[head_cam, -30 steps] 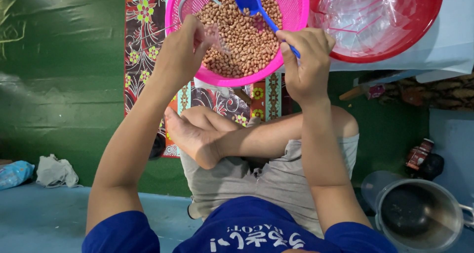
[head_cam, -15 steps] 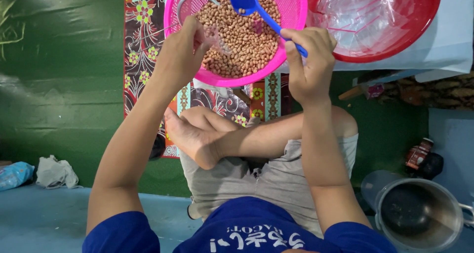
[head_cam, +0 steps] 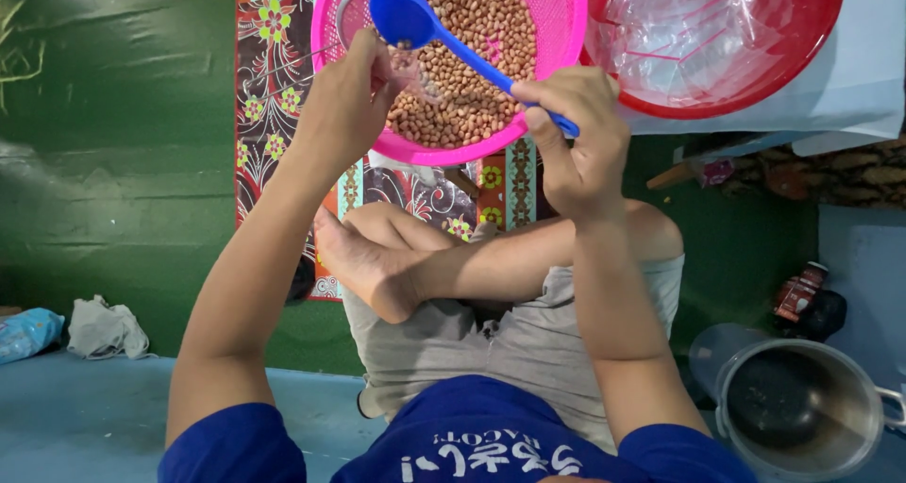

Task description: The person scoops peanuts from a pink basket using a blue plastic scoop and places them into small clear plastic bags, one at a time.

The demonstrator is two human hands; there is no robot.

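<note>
Now my right hand (head_cam: pixel 578 134) grips the blue plastic spoon (head_cam: pixel 406 19) over the round pink sieve basket of peanuts (head_cam: pixel 472 58); left hand (head_cam: pixel 351 101) pinches a small clear bag (head_cam: pixel 415 68) at the basket's left rim — tipping could spill nuts.

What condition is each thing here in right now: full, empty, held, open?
Pink basket: part full of peanuts.
Blue spoon: held in right hand, raised.
Small clear bag: held open by left hand.
Red basin: holds clear bags.
Metal pot: open, empty.

Blue packet (head_cam: pixel 26 332) far left on floor; red-white can (head_cam: pixel 798 292) right.
</note>
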